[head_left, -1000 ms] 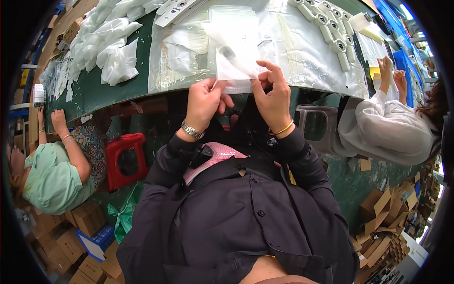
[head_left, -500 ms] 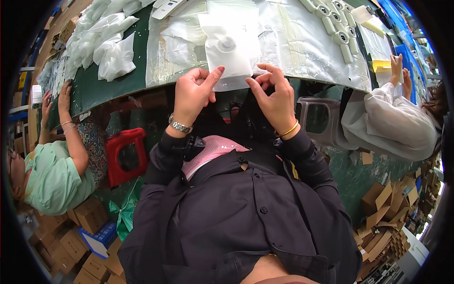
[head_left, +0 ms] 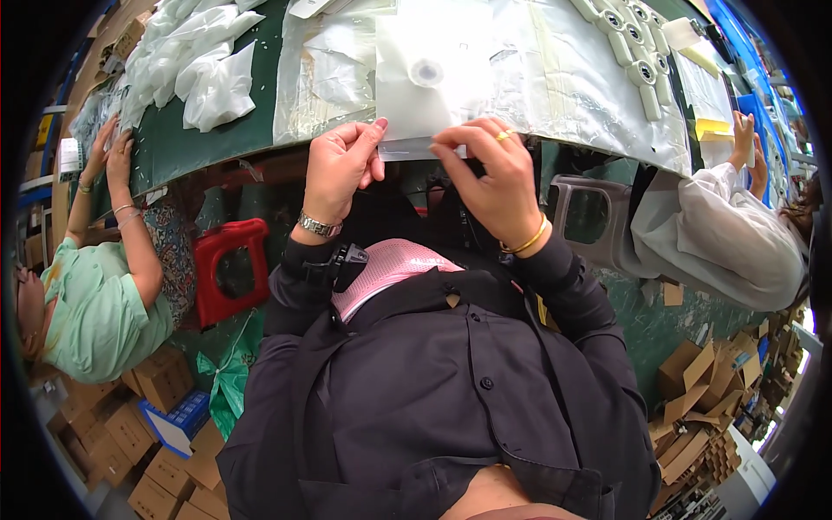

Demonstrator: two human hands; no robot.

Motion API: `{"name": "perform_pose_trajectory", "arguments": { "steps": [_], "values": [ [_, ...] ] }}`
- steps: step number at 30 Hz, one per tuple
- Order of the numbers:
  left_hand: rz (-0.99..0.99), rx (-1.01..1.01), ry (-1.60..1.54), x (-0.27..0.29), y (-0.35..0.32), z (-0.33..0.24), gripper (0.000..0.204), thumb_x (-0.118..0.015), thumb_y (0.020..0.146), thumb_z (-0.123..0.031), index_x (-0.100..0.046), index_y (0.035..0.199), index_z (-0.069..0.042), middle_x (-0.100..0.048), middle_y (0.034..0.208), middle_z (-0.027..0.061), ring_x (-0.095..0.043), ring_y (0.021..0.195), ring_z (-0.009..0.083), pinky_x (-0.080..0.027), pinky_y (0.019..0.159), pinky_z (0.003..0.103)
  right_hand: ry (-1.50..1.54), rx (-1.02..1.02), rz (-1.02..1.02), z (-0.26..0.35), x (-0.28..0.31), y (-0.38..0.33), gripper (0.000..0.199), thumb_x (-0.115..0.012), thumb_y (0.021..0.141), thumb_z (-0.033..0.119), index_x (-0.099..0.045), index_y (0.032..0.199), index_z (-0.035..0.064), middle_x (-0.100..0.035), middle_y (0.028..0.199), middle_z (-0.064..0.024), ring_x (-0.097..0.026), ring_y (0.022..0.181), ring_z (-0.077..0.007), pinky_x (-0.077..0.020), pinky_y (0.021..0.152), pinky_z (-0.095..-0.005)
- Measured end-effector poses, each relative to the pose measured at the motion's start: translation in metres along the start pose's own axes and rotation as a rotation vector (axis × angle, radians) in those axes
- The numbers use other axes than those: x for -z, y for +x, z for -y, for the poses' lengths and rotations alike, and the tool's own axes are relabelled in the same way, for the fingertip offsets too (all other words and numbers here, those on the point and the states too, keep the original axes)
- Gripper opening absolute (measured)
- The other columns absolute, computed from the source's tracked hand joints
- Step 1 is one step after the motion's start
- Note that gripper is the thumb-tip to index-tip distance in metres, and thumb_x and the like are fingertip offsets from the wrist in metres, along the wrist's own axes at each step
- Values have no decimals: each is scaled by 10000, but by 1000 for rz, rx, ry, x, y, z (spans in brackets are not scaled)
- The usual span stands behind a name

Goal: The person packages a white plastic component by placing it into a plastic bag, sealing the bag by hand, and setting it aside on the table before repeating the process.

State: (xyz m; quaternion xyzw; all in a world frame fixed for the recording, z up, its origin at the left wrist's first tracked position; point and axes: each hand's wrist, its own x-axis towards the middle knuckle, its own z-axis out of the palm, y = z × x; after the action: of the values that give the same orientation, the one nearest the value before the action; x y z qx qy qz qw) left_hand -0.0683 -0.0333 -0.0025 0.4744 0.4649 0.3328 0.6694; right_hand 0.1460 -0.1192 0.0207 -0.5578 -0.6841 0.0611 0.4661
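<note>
A frosted white plastic bag [head_left: 422, 108] lies flat at the near edge of the table, with a round grey-centred part [head_left: 426, 73] showing through it. Its clear near strip hangs over the table edge. My left hand [head_left: 341, 165] pinches the bag's near left corner between thumb and fingers. My right hand [head_left: 496, 178] has its thumb and fingers closed at the near strip, right of the middle; whatever lies between those fingertips is hard to make out. More pale bags or sheets [head_left: 472, 43] lie under and behind this one.
White plastic-wrapped bundles [head_left: 204, 78] are heaped at the table's left. Several white devices with round dark lenses [head_left: 637, 52] lie at the right. A person in green [head_left: 104, 303] works at left, another in white [head_left: 719, 230] at right. Red [head_left: 230, 269] and grey stools [head_left: 585, 217] stand below.
My right hand has slid left along the bag's near strip, toward my left hand. My left hand keeps its pinch at the corner.
</note>
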Motion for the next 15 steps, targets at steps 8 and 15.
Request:
{"name": "perform_pose_trajectory", "arguments": {
  "steps": [8,15],
  "values": [
    [37,0,36,10,-7,5,326,-747,1062,-316,-752,917,-23,-624,600,-19,-436,463,11,-286,452,196,35,77,197,6,-40,12,165,-817,913,171,-731,1004,64,-692,982,-71,-669,900,-295,-524,824,-405],
    [50,2,19,11,-8,5,323,-727,1076,-307,-762,907,-34,-607,603,-36,-433,479,5,-270,461,196,75,-52,254,6,-52,15,194,-812,914,198,-701,991,58,-669,957,-81,-668,919,-308,-519,852,-416]
  ]
}}
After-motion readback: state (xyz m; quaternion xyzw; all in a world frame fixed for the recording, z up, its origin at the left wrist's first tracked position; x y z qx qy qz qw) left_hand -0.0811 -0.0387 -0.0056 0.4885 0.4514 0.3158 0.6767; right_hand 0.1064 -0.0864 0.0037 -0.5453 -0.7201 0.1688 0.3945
